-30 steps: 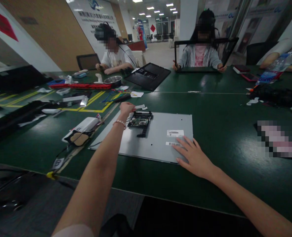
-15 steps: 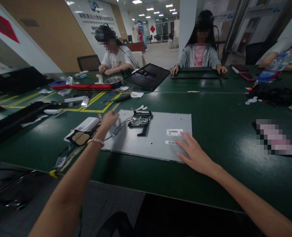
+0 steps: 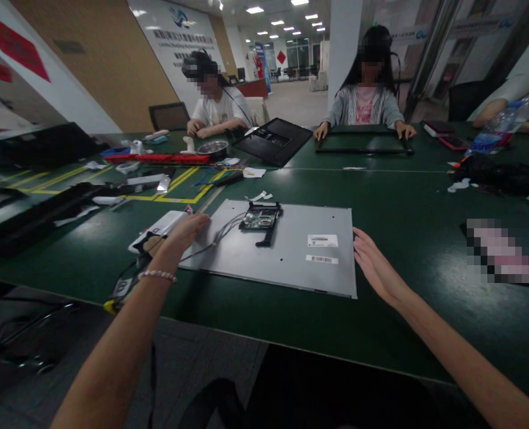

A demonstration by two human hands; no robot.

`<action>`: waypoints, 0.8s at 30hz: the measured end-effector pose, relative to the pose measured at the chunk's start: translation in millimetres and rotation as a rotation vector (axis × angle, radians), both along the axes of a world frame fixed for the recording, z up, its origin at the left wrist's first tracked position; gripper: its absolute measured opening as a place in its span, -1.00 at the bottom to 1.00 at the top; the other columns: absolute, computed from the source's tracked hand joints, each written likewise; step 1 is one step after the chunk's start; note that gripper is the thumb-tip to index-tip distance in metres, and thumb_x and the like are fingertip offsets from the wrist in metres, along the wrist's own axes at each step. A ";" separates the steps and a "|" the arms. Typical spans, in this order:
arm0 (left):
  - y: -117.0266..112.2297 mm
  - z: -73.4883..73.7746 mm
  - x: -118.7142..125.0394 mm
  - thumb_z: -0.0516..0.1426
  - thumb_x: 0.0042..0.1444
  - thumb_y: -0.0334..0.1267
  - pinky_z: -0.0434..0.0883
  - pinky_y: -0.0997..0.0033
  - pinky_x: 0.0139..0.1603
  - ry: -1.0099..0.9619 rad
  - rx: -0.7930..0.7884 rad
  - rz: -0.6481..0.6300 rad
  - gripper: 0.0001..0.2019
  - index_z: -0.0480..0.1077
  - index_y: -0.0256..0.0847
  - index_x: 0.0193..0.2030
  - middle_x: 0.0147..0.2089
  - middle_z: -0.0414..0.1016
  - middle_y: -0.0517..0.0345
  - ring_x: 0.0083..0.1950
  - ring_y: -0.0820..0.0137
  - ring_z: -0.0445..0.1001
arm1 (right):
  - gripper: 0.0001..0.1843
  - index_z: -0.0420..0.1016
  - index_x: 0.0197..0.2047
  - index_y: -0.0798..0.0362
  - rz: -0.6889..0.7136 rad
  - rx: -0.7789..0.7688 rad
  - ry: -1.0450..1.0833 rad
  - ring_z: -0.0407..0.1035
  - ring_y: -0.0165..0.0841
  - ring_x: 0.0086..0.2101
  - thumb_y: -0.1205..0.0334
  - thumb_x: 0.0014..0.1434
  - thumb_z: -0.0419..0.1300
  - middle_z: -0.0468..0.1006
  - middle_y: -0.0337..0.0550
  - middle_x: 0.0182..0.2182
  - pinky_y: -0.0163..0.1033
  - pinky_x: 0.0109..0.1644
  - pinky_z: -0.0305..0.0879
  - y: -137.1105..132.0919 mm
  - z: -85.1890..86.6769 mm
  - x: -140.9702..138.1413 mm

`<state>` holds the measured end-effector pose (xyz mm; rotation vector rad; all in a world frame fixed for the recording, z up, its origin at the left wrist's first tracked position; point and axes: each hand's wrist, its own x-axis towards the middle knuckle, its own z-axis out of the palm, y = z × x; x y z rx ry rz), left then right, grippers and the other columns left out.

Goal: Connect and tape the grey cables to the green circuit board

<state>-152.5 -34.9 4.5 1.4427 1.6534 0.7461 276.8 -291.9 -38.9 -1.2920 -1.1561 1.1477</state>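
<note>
A flat silver display panel [image 3: 246,256] lies on the green table, its metal back facing up. On it sits a green circuit board [image 3: 259,220] in a black bracket, with grey cables [image 3: 222,235] running left. My left hand [image 3: 188,231], a beaded bracelet at its wrist, is open at the panel's left edge, fingers stretched away from me. Along the right edge my right hand [image 3: 376,259] is open too, its straight fingers against or very close to the rim. Two white labels [image 3: 322,241] show near that side.
Left of the panel are a white box-like part [image 3: 157,229] and wires. A phone-shaped item [image 3: 501,250] lies at the right. Across the table a person holds a black frame [image 3: 362,152]; another person sits beside a black cover [image 3: 275,140]. A plastic bottle [image 3: 492,128] stands far right.
My right hand has moved off the panel's surface to its right edge. The left hand has shifted slightly left and nearer along the left edge. The camera view has shifted a little.
</note>
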 end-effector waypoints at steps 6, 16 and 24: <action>-12.2 8.2 5.7 0.20 0.07 -0.28 0.34 0.45 0.02 -0.217 -0.023 0.225 -0.86 0.31 -0.23 -0.31 -0.34 0.48 0.15 -0.10 0.44 0.45 | -0.18 -0.30 0.49 0.01 -0.044 0.003 0.096 0.02 -0.16 0.34 -0.13 0.29 -0.15 0.17 -0.04 0.37 0.03 0.36 0.08 -7.3 5.4 10.8; -33.0 -0.8 14.1 0.13 0.09 -0.47 0.41 0.49 -0.02 -0.338 -0.001 0.227 -0.91 0.40 -0.23 -0.28 -0.27 0.50 0.12 -0.19 0.47 0.50 | -0.22 -0.26 0.49 -0.03 -0.168 -0.055 0.202 -0.02 -0.18 0.35 -0.16 0.29 -0.32 0.16 -0.03 0.37 0.07 0.36 0.06 -32.8 0.6 33.6; -58.2 -4.2 40.4 0.22 -0.07 -0.42 0.46 0.43 0.02 -0.398 0.003 0.143 -0.79 0.47 -0.22 -0.23 -0.19 0.53 0.03 -0.07 0.35 0.53 | -0.24 -0.10 0.46 -0.10 -0.300 -0.012 0.205 0.04 -0.23 0.33 -0.17 0.27 -0.25 0.23 -0.05 0.33 0.03 0.38 0.03 -55.3 -8.8 56.9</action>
